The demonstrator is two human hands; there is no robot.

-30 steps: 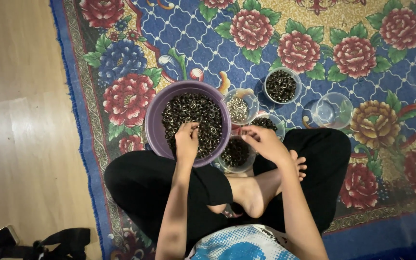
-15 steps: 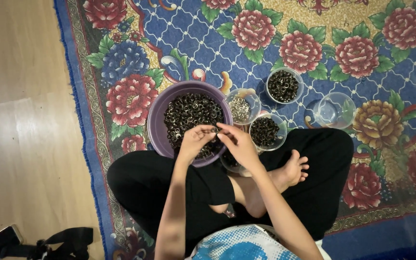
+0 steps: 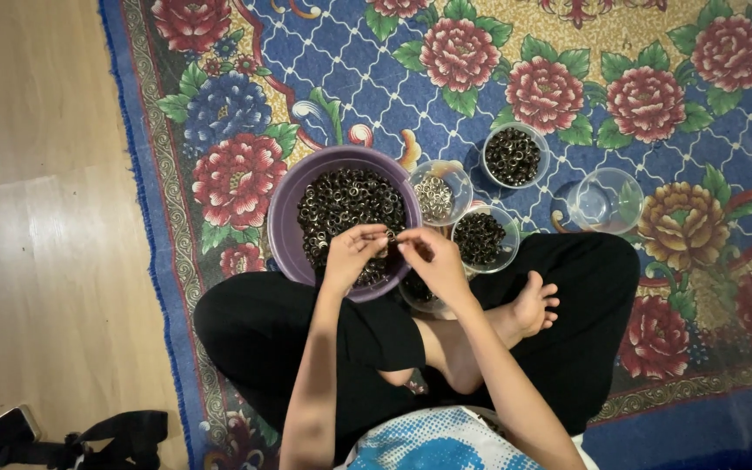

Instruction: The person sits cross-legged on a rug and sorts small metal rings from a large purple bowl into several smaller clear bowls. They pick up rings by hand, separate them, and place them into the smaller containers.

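I sit cross-legged on a flowered rug. A purple bowl full of small dark metal rings rests against my knees. My left hand and my right hand meet over the bowl's near rim, fingertips pinched together on a small ring. Just right of the bowl are a clear cup of lighter rings, a clear cup of dark rings and, farther back, a third cup of dark rings. Another small cup is mostly hidden under my right hand.
An empty clear cup stands on the rug to the right. My bare foot lies beside the cups. Wooden floor runs along the left, with a black strap at the lower left.
My right hand has moved left from the small cup near my knee to meet the left hand over the purple bowl. The cup of dark rings it covered is now in view.
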